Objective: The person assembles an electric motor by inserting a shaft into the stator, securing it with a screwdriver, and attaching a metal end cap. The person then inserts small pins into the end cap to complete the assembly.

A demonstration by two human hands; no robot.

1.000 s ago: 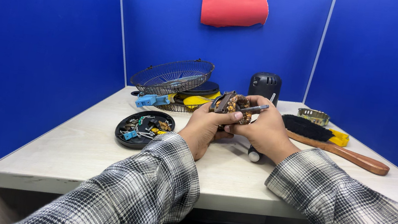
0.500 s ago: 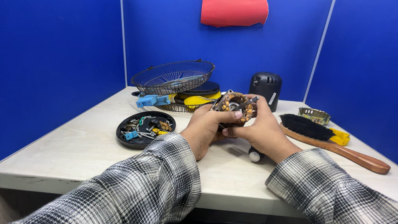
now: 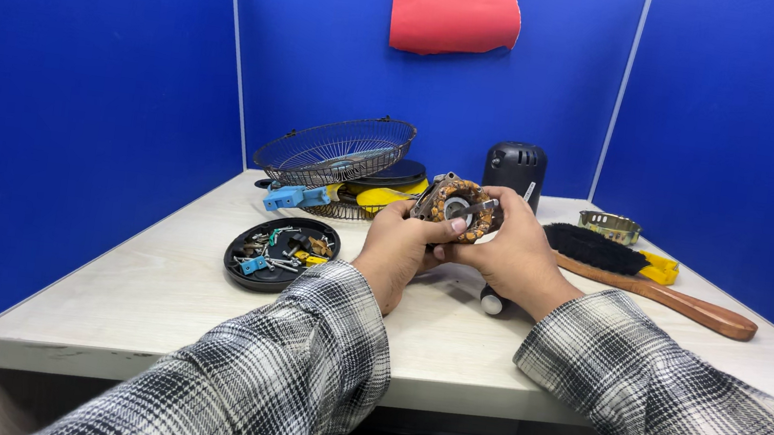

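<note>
I hold a small fan motor, a round metal piece with copper windings and a short shaft, above the middle of the table. My left hand grips its left and lower side, thumb near the face. Around the right side wraps my right hand, fingers curled over the top edge. Both sleeves are black-and-white plaid. Under my right wrist a small white-tipped object lies on the table, mostly hidden.
A black round tray with screws and small parts sits at left. Behind stand a wire fan guard, a yellow part, a blue connector and a black motor cover. A wooden-handled brush lies at right.
Both hands have lifted the motor a little and turned it, so that its round winding face now points toward me. The things on the table have not moved.
</note>
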